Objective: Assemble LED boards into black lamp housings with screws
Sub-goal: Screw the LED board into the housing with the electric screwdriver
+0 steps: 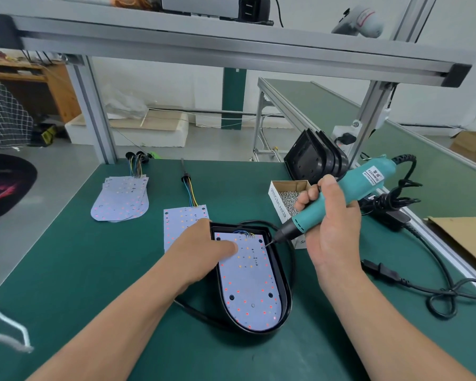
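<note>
LED board (249,281) seated within housing (285,295) rim, right hand (330,226) gripping screwdriver (338,200)

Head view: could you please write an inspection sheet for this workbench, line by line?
Surface: green bench mat, flat.
Job's things: white LED board seated in black lamp housing; second board at its left; board stack far left; spare housings stacked behind; cardboard box of screws.
Clutter: brown cardboard sheet at right edge.
Grippers: left hand presses the seated board; right hand grips teal electric screwdriver, bit at the board's right edge.
Cables: black power cord loops at right; second black cable curves round the housing.
Surroundings: aluminium frame, green conveyor behind.
</note>
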